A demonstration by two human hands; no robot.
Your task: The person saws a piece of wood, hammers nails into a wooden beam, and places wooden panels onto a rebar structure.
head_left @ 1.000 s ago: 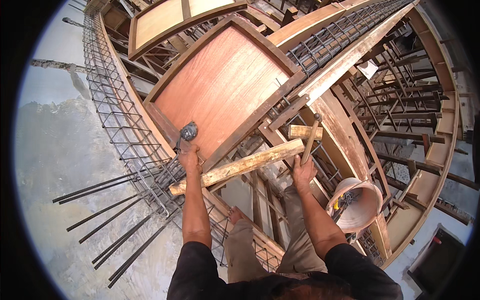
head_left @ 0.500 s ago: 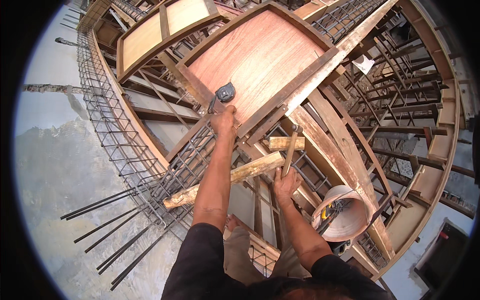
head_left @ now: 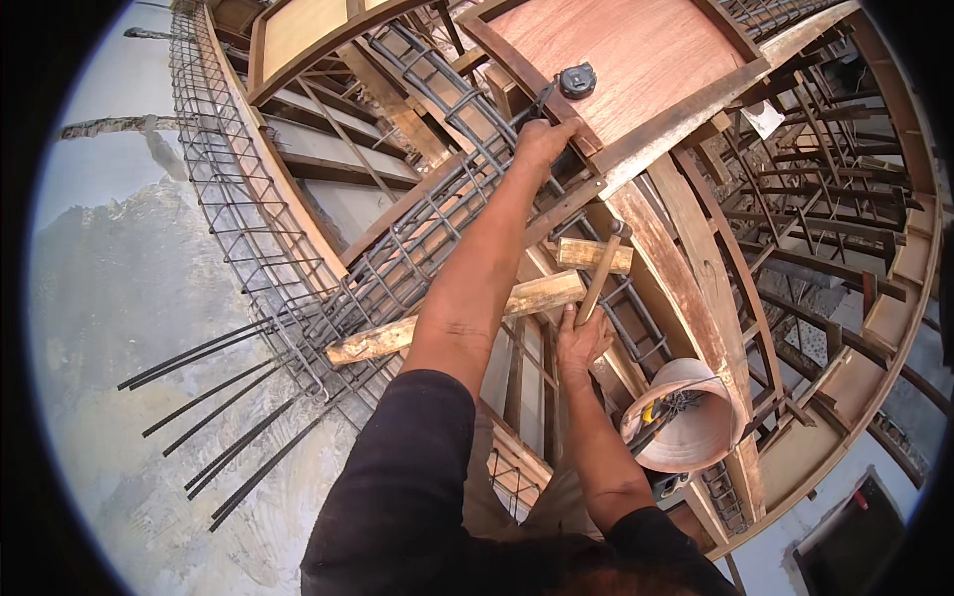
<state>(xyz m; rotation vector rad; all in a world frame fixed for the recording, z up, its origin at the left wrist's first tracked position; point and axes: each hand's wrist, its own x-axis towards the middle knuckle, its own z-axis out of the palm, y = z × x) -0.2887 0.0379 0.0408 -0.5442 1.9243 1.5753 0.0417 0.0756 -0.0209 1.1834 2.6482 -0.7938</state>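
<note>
My left hand [head_left: 547, 147] reaches far forward, its fingers closed on the near corner of a wooden-framed plywood panel [head_left: 646, 50]. A dark round tape measure [head_left: 577, 80] lies on the panel just beyond that hand, a strap or clip trailing toward the fingers. My right hand [head_left: 584, 343] is wrapped round the lower handle of a hammer [head_left: 602, 270], whose metal head points up and away. The hammer crosses in front of a short wood block [head_left: 594, 255]. Beside it a longer, worn timber piece [head_left: 457, 316] lies across the steel rebar cage [head_left: 427, 233], passing under my left forearm.
A pale bucket [head_left: 686, 452] with nails and a yellow-handled tool stands right of my right forearm. Bare rebar ends [head_left: 214, 427] jut out at left above a grey concrete surface [head_left: 119, 298]. Curved timber formwork [head_left: 919, 258] and open gaps between props lie at right.
The panel, with the tape measure on it, has shifted right and away along with my left hand, uncovering more of the rebar cage. The view has turned slightly; my right hand still holds the hammer.
</note>
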